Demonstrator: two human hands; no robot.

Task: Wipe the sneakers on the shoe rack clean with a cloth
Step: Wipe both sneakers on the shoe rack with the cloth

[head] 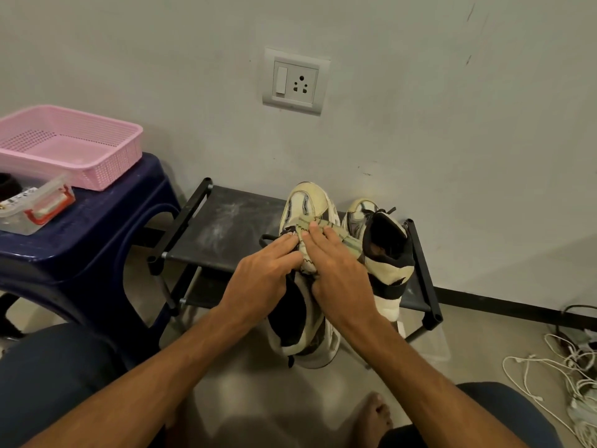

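Two flat-fingered hands (neither clenched): left hand [261,279] steadies sneaker [307,202], right hand [339,273] presses cloth [305,227]; overhanging heel may slip off shoe rack [223,227].

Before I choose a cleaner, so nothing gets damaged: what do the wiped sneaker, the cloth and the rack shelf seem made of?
Sneaker: likely synthetic leather, cream panels smooth and slightly glossy. Cloth: soft woven cotton, probably; it creases and has stitched edges. Rack shelf: matte dark fabric, it seems, stretched between black tubes, dust-streaked.

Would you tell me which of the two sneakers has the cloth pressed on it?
The left sneaker: the cloth lies across it. The right sneaker stands beside it.
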